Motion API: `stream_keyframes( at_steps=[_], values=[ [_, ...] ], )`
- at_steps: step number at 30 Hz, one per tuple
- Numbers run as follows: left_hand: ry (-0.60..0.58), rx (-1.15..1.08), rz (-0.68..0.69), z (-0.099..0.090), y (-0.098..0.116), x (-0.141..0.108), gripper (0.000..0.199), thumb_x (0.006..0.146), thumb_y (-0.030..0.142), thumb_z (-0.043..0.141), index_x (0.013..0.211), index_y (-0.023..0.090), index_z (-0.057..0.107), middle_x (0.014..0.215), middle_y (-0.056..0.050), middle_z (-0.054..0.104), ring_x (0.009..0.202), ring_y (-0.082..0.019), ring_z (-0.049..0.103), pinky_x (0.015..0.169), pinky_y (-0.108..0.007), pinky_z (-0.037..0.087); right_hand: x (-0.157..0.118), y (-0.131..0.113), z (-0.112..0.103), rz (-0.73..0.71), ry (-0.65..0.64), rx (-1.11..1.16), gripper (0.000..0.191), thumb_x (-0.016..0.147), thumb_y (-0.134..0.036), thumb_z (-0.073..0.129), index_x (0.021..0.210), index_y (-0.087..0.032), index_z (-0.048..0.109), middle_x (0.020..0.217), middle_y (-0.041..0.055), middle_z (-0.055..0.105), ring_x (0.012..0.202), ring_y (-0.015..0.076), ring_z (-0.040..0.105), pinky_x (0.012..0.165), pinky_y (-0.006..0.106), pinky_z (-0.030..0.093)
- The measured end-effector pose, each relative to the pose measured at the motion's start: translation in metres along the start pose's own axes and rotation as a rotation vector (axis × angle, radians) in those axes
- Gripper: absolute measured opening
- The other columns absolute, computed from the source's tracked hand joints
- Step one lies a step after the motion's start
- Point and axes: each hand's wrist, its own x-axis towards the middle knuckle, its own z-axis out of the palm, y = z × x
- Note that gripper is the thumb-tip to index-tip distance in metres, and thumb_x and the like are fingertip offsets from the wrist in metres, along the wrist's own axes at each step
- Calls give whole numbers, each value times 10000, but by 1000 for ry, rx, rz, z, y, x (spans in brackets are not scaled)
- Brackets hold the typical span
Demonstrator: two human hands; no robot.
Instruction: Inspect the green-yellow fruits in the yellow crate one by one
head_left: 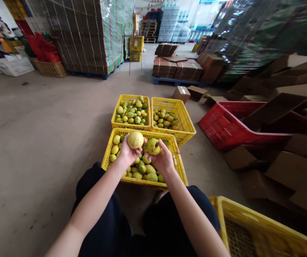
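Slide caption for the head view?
Left hand holds a yellow fruit, right hand a greenish fruit, over more fruit in a yellow crate.

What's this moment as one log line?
left hand: holding pale yellow fruit | right hand: holding dark-spotted yellow-green fruit | both over yellow crate

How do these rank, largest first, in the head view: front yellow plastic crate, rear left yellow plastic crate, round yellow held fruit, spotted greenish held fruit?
Front crate
Rear left crate
Round fruit, spotted fruit: too alike to rank

Light is brightest far beyond the fingers (138, 152); glare streaks plastic wrap (223, 44) to their upper right, soft shadow dims the floor (49, 125) leftward, and outer edges blur and stretch.
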Motion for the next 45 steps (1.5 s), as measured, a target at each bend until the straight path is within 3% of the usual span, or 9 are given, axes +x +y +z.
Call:
stream_keyframes(
  at_steps=[10, 17, 21, 25, 32, 36, 39, 45],
  values=[
    [71, 95, 61, 1, 0, -3, 462, 991, 474, 326, 1008, 123, 625, 604, -47, 614, 378, -103, 489, 302, -157, 324, 5, 8, -7, -18, -83, 45, 215, 747, -401, 764, 814, -225, 661, 773, 11, 711, 536, 140, 577, 408, 243, 460],
    [54, 130, 152, 0, -2, -4, 432, 961, 475, 392, 948, 116, 632, 715, -89, 675, 503, -139, 597, 408, -199, 459, 8, 10, -3, -109, -43, -51, 366, 632, -363, 849, 925, -250, 660, 843, -6, 695, 664, 149, 626, 522, 250, 500],
    [71, 169, 297, -3, -2, -3, 259, 891, 386, 580, 999, 153, 611, 836, -71, 700, 655, -155, 662, 554, -232, 557, 11, 9, -5, -231, 4, -105, 391, 594, -265, 870, 899, -263, 626, 866, -21, 690, 753, 161, 638, 651, 281, 531],
    [105, 280, 444, -8, -4, -1, 325, 769, 344, 743, 1009, 207, 570, 932, -44, 691, 766, -173, 678, 614, -252, 572, 12, 7, -9, -249, 20, -180, 410, 563, -221, 869, 881, -259, 613, 818, -41, 666, 722, 150, 617, 686, 290, 528],
    [69, 572, 624, -17, -9, 0, 435, 736, 344, 787, 1063, 250, 517, 1083, -63, 670, 977, -246, 681, 784, -356, 588, 11, 10, -13, -289, 18, -323, 535, 561, -179, 813, 1035, -294, 592, 869, -55, 659, 806, 177, 619, 765, 307, 518],
    [58, 933, 887, -28, -9, 3, 601, 643, 255, 851, 1132, 249, 501, 1151, -62, 628, 1057, -239, 647, 942, -385, 521, 10, 11, -17, -369, 49, -506, 581, 577, -208, 798, 1106, -296, 574, 938, -33, 671, 849, 204, 622, 815, 337, 513],
    [95, 1161, 1053, -32, -8, 3, 588, 623, 171, 846, 1103, 247, 516, 1166, -53, 626, 1139, -236, 609, 1023, -381, 459, 10, 10, -17, -438, 57, -586, 595, 576, -240, 812, 1114, -292, 562, 1006, -12, 672, 872, 213, 626, 826, 347, 520],
    [104, 1250, 1099, -34, -7, 2, 557, 631, 135, 831, 1077, 248, 518, 1135, -42, 642, 1109, -223, 620, 992, -362, 465, 13, 12, -15, -515, 101, -653, 494, 643, -359, 816, 1069, -277, 579, 1055, 12, 661, 947, 229, 625, 912, 389, 507]
  ],
)
